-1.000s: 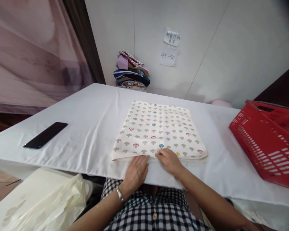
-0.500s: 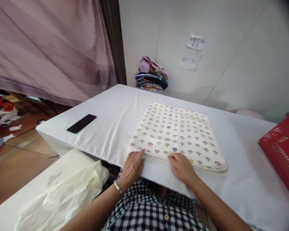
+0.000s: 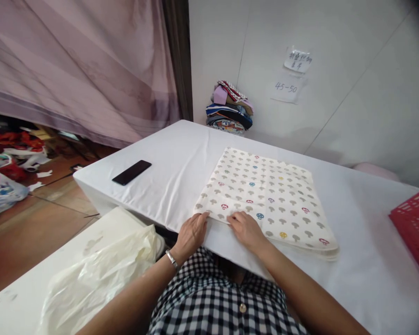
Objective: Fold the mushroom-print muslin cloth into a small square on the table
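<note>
A cream cloth [image 3: 265,195] printed with grey mushrooms and a few red, blue and yellow ones lies folded into layers on the white-covered table [image 3: 174,172]. At its near left corner, my left hand [image 3: 192,231] has its fingers closed on the edge. My right hand [image 3: 247,231] pinches the same near edge a short way to the right, fingers curled over it. The undersides of both grips are hidden. Toward the near right corner the stacked layers show slightly apart.
A black phone [image 3: 131,172] rests on the table's left part. At right stands a red plastic basket [image 3: 414,228]. Folded clothes [image 3: 229,111] are piled behind the far edge, by the wall. A pale plastic bag [image 3: 104,270] lies on a white surface at lower left.
My right hand has slid left along the cloth's near edge, closer to my left hand. The whole view has shifted, so the table things appear further right.
</note>
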Demonstrator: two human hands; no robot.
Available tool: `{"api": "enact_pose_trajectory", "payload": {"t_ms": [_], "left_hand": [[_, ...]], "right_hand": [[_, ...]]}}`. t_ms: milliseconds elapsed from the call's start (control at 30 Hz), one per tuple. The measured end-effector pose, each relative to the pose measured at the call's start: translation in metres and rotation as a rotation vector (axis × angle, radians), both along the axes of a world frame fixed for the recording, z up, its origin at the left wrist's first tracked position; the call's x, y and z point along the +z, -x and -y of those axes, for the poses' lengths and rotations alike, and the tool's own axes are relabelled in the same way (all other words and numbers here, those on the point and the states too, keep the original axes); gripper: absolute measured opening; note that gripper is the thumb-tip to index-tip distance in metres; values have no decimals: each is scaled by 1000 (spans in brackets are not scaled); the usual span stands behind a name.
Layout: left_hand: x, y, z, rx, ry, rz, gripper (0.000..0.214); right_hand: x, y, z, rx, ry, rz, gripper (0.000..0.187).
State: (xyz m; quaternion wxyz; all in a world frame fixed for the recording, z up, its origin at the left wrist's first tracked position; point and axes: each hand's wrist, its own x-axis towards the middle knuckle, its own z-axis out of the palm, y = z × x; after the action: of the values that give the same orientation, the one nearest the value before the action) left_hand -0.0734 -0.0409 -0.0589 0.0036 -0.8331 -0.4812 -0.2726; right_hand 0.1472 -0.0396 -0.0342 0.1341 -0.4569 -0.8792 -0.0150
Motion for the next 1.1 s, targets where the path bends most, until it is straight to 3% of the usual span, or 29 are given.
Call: {"api": "enact_pose_trajectory", "payload": {"t_ms": [433,667,900,1100], "left_hand": [[3,5,1,-70,-8,73,24],[-2,19,5,-28,-46,59,25],[2,30,0,231,13,173,20],[9,30,-10,183,131,218,17]], "right_hand": [[5,63,-30,90,77,8,18],[8,65,-35,119,180,-19,22],[2,66,-37,105,125,-35,17],[-1,67,-38,84,92,-50,23]]}}
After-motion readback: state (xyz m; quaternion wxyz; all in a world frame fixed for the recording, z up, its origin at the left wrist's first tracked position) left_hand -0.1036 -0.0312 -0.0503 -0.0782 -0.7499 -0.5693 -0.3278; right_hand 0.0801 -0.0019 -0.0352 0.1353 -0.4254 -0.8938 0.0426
